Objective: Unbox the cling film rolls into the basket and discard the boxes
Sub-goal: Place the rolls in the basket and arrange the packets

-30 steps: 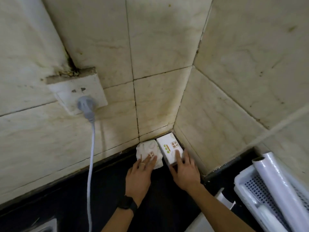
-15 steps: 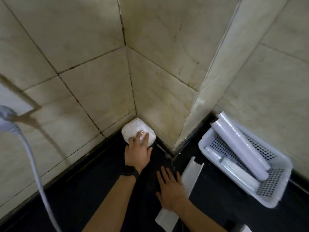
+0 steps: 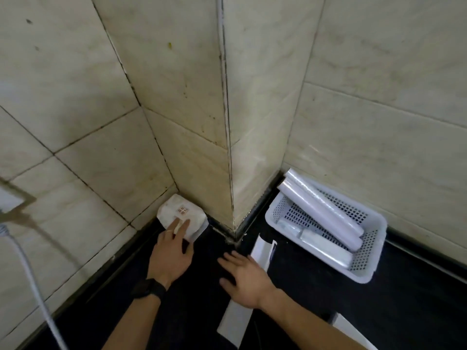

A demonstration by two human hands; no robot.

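Observation:
A white perforated basket (image 3: 371, 271) sits on the dark counter at the right, against the tiled wall. Several cling film rolls (image 3: 321, 210) lie in it, the longest one poking over the far rim. A long white box (image 3: 262, 251) lies flat on the counter beside the basket, open at its far end. My right hand (image 3: 245, 279) rests flat over the box's middle, fingers spread. My left hand (image 3: 171, 253) has its fingertips on a white soft packet (image 3: 182, 213) pushed into the wall corner; it is not gripped.
Tiled walls form a recessed corner at the left and a jutting column edge (image 3: 227, 147) in the middle. A white power cable (image 3: 32, 286) hangs at the far left. Another white box corner (image 3: 351, 332) shows at the bottom right.
The view swung right, away from the socket. My right hand left the second small packet by the wall and came down onto the long white box. My left hand stayed on the corner packet.

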